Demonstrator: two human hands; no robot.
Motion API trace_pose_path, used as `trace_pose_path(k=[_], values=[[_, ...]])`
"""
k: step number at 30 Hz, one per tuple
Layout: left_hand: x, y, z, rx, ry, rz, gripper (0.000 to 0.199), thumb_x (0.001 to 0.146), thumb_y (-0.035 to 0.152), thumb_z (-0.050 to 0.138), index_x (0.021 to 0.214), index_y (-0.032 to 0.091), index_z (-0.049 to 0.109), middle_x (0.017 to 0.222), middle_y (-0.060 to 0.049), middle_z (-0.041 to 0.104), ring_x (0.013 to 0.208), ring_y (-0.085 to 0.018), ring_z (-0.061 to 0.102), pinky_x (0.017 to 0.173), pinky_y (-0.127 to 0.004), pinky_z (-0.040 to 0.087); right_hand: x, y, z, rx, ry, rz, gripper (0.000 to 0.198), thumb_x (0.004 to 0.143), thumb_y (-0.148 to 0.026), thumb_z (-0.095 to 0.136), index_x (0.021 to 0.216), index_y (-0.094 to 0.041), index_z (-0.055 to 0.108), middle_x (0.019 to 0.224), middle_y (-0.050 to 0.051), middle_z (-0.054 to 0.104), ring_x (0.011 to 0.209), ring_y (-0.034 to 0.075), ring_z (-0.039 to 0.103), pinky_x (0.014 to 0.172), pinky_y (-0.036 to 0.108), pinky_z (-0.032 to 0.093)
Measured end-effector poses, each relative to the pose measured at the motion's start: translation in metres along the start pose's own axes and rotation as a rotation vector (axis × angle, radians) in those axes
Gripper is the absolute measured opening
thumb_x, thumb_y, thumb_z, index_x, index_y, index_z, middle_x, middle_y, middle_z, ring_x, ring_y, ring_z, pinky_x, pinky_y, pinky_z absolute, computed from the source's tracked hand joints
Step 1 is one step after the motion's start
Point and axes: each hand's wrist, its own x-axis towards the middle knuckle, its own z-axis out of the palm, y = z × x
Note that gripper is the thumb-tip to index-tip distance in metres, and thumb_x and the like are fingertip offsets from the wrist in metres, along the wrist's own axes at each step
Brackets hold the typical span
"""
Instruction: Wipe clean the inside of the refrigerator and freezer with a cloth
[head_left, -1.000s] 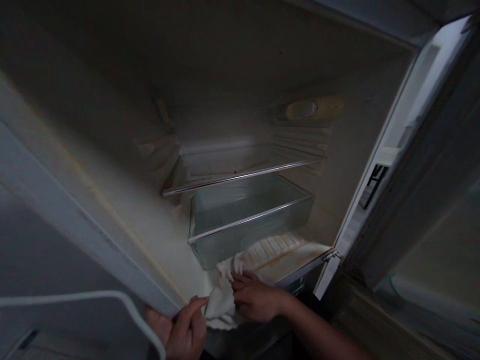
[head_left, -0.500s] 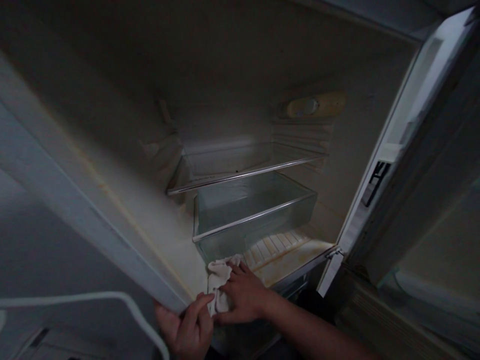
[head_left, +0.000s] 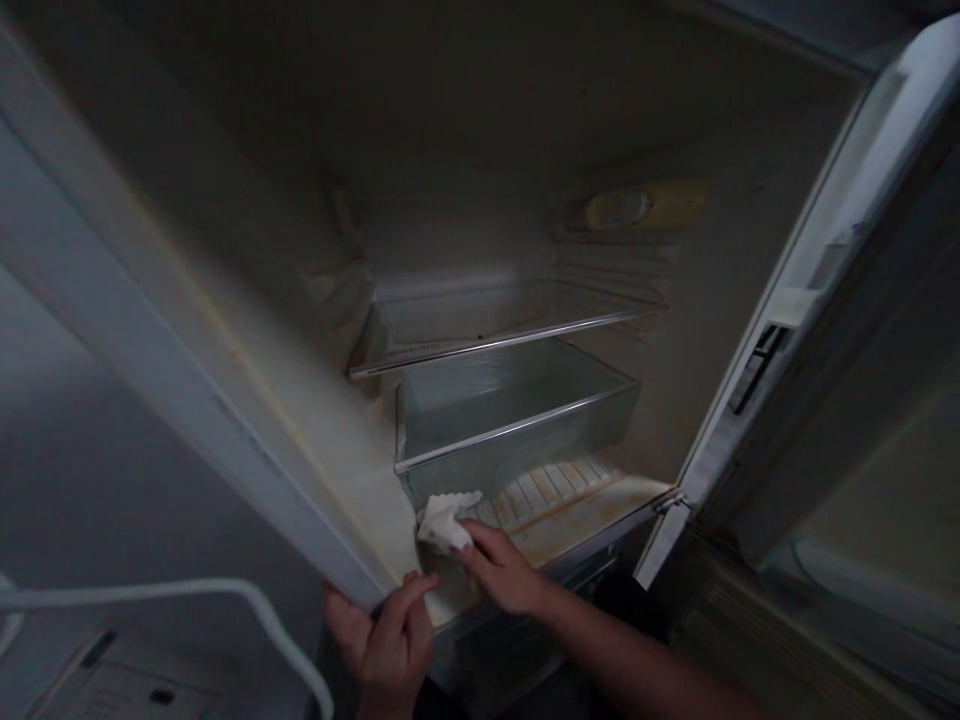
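Observation:
My right hand pinches a crumpled white cloth with a wavy edge. The cloth is at the front left corner of the refrigerator floor, before the clear drawer. Brownish stains mark that ribbed floor. My left hand is wrapped around the lower end of the refrigerator's left front edge, one finger stretched toward the corner. A small gap separates the two hands.
Above the drawer sits a glass shelf with a shiny front trim. A yellowed lamp cover is on the right inner wall. The open door stands at the right, its hinge low. A pale cable curves at lower left.
My right hand has gone from lying flat on the cloth to pinching it and lifting it off the front edge. My left hand keeps its hold. The view has shifted slightly.

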Motion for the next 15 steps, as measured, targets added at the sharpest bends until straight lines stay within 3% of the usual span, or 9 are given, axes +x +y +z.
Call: trace_pose_path(k=[3,6,8,11,15], values=[[-0.001,0.000,0.000,-0.013,-0.004,-0.051,0.030,0.093,0.034,0.068,0.066,0.023,0.074,0.079,-0.010,0.069,0.093,-0.024,0.067,0.089,-0.038,0.057,-0.006,-0.005,0.009,-0.263,-0.097,-0.197,0.046,0.107,-0.049,0.044,0.134,-0.015,0.060,0.128,0.015,0.068,0.116,0.024,0.061,0.105,0.039,0.049],[0.001,0.003,-0.001,0.002,-0.007,-0.040,0.028,0.093,0.031,0.068,0.067,0.022,0.075,0.086,-0.011,0.069,0.099,-0.025,0.067,0.089,-0.039,0.057,-0.008,-0.004,0.023,-0.443,-0.171,-0.259,0.044,0.107,-0.045,0.033,0.126,-0.014,0.058,0.117,0.016,0.069,0.105,0.025,0.060,0.097,0.040,0.052],[0.005,0.004,-0.001,0.023,-0.001,0.005,0.024,0.092,0.024,0.069,0.069,0.021,0.075,0.089,-0.012,0.067,0.108,-0.027,0.065,0.090,-0.039,0.056,-0.003,-0.003,0.033,-0.436,-0.189,-0.287,0.043,0.107,-0.040,0.026,0.125,-0.015,0.056,0.121,0.017,0.066,0.110,0.026,0.058,0.102,0.042,0.050],[0.009,0.006,-0.003,0.045,0.017,0.058,0.015,0.089,0.019,0.071,0.075,0.019,0.074,0.092,-0.013,0.063,0.111,-0.028,0.062,0.084,-0.037,0.056,0.010,-0.001,0.044,-0.418,-0.197,-0.282,0.043,0.106,-0.034,0.023,0.134,-0.014,0.049,0.132,0.019,0.060,0.125,0.027,0.053,0.114,0.043,0.044],[0.014,0.006,-0.004,0.027,-0.017,-0.006,0.012,0.089,0.022,0.073,0.078,0.018,0.070,0.096,-0.011,0.060,0.098,-0.024,0.063,0.076,-0.033,0.055,0.024,-0.002,0.048,-0.456,-0.220,-0.180,0.044,0.108,-0.033,0.027,0.144,-0.015,0.044,0.143,0.018,0.056,0.134,0.026,0.050,0.118,0.043,0.042]])
